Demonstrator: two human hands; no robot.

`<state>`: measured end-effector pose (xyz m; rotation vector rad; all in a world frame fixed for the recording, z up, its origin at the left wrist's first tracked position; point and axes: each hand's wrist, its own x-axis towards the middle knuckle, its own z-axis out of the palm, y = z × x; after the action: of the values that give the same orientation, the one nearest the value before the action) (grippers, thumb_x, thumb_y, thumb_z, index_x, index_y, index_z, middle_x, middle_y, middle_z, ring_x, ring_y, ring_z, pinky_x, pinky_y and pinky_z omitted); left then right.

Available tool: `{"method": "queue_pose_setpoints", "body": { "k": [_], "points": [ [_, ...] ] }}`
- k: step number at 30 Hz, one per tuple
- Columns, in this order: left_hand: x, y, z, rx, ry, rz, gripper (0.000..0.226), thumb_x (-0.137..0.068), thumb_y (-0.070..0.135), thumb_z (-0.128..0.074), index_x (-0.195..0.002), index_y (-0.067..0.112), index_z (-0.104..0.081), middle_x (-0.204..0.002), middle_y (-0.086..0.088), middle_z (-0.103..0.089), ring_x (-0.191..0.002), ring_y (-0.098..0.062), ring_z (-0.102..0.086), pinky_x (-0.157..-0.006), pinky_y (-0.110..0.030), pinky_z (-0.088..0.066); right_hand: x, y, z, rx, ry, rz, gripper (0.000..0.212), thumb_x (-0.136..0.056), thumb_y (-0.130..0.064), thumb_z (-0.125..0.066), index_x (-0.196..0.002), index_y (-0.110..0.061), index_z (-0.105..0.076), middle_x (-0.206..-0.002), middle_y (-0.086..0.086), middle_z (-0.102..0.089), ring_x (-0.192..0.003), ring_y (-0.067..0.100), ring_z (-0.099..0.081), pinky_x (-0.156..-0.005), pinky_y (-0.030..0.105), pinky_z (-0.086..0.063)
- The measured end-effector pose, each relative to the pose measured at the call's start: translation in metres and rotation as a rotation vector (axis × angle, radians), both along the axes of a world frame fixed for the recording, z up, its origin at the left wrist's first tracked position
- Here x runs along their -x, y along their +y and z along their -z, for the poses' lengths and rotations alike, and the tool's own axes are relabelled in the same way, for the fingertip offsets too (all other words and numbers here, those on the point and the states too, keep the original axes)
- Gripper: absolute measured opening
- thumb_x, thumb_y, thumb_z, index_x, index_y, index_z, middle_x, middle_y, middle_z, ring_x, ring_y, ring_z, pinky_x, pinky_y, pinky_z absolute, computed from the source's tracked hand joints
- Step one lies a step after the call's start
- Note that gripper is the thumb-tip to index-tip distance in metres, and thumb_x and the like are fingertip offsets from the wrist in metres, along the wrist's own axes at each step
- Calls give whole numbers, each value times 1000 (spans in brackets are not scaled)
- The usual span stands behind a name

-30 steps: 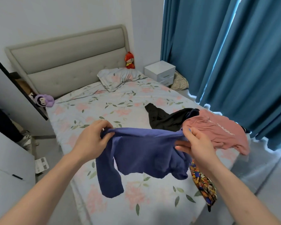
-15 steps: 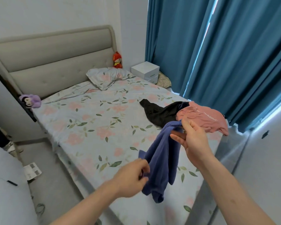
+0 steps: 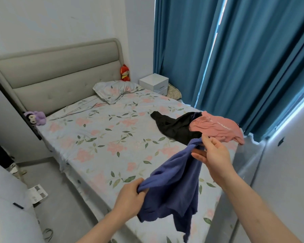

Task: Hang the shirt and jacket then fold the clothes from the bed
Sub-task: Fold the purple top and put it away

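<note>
Purple plush toy at the far-left bed edge, under the grey headboard; floral pillow and small red doll at the head of the bed. Lower centre: left hand has its grip closed around a bunched edge of the blue garment, low and near the body. The garment hangs slack above the near corner of the bed, strung between the two hands, one loose end trailing down. Right hand holds the upper end, thumb and forefinger pinching the cloth, other fingers extended; exactly which part it holds, collar or hem, is hard to tell from the folds. Beyond it, a black garment lies on the bed with a pink shirt overlapping its right side, beside the blue curtain. Judgement: the piece is being sorted out for folding. To do it well, find matching corners or shoulder seams with each hand, pull them apart until the cloth hangs flat, then lay it on the open sheet left of the pile, not on top of it.
</note>
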<state>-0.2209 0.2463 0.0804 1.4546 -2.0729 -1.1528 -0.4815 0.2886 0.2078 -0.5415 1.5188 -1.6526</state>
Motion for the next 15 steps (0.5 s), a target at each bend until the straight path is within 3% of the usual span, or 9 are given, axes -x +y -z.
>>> {"method": "queue_pose_setpoints", "body": {
  "k": [3, 5, 7, 9, 11, 13, 15],
  "points": [
    [-12, -10, -37, 50, 48, -23, 28, -94, 25, -60, -68, 32, -54, -59, 11, -56, -56, -5, -44, -57, -29, -39, 22, 3, 18, -86, 41, 50, 39, -103, -38, -60, -101, 1, -63, -103, 17, -75, -82, 19, -76, -63, 23, -60],
    [-12, -17, -69, 43, 141, -12, 35, -98, 20, -60, -65, 32, -57, -61, 13, -58, -58, -3, -48, -58, -23, -40, 28, 6, 28, -169, 104, 33, 37, -103, -37, -61, -106, -1, -66, -110, 18, -74, -85, 22, -77, -66, 26, -61],
    [-6, -21, -97, -37, 272, -4, 27, -103, 21, -57, -84, 32, -73, -81, 14, -74, -75, -4, -67, -68, -22, -51, 21, 13, 32, -219, 185, -40, 25, -101, -30, -64, -111, -6, -66, -115, 19, -72, -82, 22, -77, -65, 32, -62],
    [3, -23, -114, -189, 396, -26, 22, -106, 23, -54, -106, 24, -76, -98, 5, -78, -93, -14, -74, -80, -30, -57, 3, 27, 31, -249, 285, -206, 18, -96, -20, -72, -110, -8, -67, -114, 20, -71, -81, 25, -77, -71, 39, -64],
    [12, -22, -121, -381, 481, -70, 23, -108, 25, -53, -115, 17, -73, -107, -5, -77, -99, -24, -73, -86, -38, -58, -25, 46, 28, -274, 341, -472, 25, -89, -22, -81, -110, -14, -70, -109, 11, -74, -90, 28, -76, -80, 44, -63],
    [20, -20, -122, -513, 530, -94, 24, -107, 24, -54, -122, 11, -68, -114, -14, -74, -101, -30, -70, -88, -41, -56, -52, 64, 22, -274, 389, -731, 43, -79, -38, -87, -117, -26, -69, -111, -7, -74, -98, 17, -75, -81, 36, -61],
    [26, -18, -119, -554, 559, -80, 25, -106, 19, -55, -126, 4, -63, -115, -21, -70, -97, -30, -67, -84, -41, -55, -73, 75, 22, -267, 442, -810, 55, -75, -49, -87, -123, -38, -62, -116, -22, -69, -104, 5, -71, -83, 27, -58]
  ]
}}
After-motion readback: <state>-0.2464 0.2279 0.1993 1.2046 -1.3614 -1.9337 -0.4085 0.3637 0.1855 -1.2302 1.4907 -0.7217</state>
